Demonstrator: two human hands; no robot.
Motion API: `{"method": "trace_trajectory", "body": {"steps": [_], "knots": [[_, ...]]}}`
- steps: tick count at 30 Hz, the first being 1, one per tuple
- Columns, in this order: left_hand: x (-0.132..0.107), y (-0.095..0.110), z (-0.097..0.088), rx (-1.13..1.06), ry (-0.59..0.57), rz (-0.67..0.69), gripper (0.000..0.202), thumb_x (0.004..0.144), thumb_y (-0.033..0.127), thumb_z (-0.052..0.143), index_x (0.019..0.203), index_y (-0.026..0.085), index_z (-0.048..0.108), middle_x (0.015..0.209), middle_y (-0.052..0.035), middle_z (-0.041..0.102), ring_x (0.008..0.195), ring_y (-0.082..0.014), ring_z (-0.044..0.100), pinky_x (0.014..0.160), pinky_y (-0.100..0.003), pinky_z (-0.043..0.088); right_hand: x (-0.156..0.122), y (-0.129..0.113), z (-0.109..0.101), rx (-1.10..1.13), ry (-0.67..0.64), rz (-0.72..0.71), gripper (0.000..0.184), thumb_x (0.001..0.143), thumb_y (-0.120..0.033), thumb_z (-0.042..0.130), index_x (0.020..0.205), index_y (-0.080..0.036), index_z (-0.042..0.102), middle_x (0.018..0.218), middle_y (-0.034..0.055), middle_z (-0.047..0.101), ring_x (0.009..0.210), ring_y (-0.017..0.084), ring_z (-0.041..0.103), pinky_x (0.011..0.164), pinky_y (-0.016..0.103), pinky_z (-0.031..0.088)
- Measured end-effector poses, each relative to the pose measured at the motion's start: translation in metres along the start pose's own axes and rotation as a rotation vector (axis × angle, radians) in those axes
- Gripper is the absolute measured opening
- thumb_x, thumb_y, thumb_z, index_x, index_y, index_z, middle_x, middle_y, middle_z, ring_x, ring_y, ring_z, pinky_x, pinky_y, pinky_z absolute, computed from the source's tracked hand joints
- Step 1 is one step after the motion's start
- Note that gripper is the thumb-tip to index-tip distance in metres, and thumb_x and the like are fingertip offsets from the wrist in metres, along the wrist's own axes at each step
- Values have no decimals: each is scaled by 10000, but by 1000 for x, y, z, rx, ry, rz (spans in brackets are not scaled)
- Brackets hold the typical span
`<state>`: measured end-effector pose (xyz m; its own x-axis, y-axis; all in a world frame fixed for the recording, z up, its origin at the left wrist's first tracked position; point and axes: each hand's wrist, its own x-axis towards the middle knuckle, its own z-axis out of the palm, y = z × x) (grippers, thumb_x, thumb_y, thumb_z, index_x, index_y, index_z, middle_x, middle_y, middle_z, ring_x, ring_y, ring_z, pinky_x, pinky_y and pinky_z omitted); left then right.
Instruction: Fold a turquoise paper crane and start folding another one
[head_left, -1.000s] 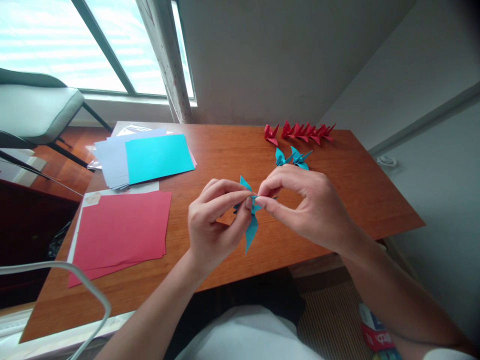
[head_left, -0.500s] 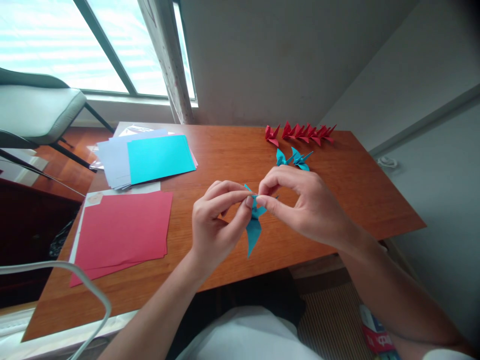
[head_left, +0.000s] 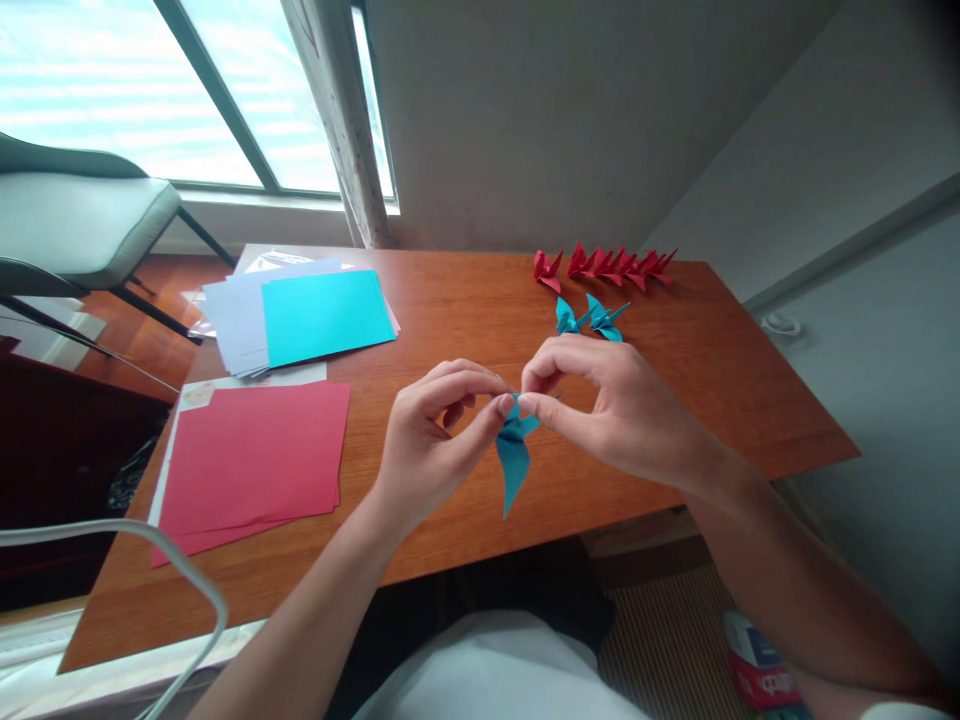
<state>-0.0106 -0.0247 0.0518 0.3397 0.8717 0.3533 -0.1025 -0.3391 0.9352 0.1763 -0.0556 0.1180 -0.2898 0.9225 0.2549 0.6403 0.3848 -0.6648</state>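
A blue paper crane [head_left: 514,458] hangs between my two hands above the table, one pointed wing turned down toward me. My left hand [head_left: 444,420] pinches its upper edge between thumb and forefinger. From the other side, the thumb and forefinger of my right hand [head_left: 600,395] close on the same top part, the fingertips almost meeting. My fingers hide part of the crane. Just beyond my right hand stand two finished-looking blue paper cranes [head_left: 606,318], and behind them a row of several red paper cranes [head_left: 600,264].
On the wooden table [head_left: 442,310], red paper sheets [head_left: 259,455] lie at the left, with blue sheets [head_left: 330,315] and white papers [head_left: 232,315] behind. A white cable [head_left: 202,580] curves past the near left corner. A chair [head_left: 82,225] stands by the window.
The crane's lower wing has swung slightly to the right in my fingers. Both hands keep their pinch. The whole view has shifted a little.
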Motion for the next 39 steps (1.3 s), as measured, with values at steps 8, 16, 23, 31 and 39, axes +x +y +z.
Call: {"method": "trace_trajectory", "body": {"steps": [8, 16, 23, 31, 39], "knots": [[-1, 1, 4, -45, 26, 13, 47, 859, 217, 755, 827, 182, 759, 841, -54, 679, 690, -133, 577, 521, -269, 379, -2, 2, 2, -95, 28, -73, 94, 867, -129, 686, 827, -184, 621, 823, 4, 684, 794, 145, 618, 743, 284, 471], [-1, 0, 7, 122, 66, 90, 67, 848, 205, 761, 794, 173, 737, 751, -16, 642, 631, -96, 477, 519, -255, 331, -1, 3, 4, -208, 32, -158, 118, 862, -80, 637, 791, -167, 599, 773, 25, 652, 769, 176, 574, 740, 335, 436], [4, -5, -3, 193, -130, 70, 30, 849, 156, 726, 822, 170, 727, 763, -6, 643, 623, -89, 454, 529, -251, 330, 0, 11, 11, -246, -25, -197, 142, 882, -86, 581, 771, -171, 606, 768, 48, 638, 783, 206, 548, 763, 371, 417], [4, -15, -2, 49, -54, -111, 197, 872, 332, 746, 769, 170, 702, 717, -28, 618, 652, -131, 530, 549, -267, 375, 3, 23, 3, 27, 39, 2, 170, 999, -273, 548, 867, -196, 623, 850, 24, 650, 824, 164, 594, 764, 313, 449], [2, -14, -1, 263, 55, 274, 60, 880, 177, 728, 908, 222, 755, 875, -39, 709, 707, -120, 606, 588, -246, 451, -5, 25, 11, -77, 82, -213, 78, 888, -169, 676, 920, -224, 632, 928, 39, 709, 915, 212, 627, 867, 389, 496]]}}
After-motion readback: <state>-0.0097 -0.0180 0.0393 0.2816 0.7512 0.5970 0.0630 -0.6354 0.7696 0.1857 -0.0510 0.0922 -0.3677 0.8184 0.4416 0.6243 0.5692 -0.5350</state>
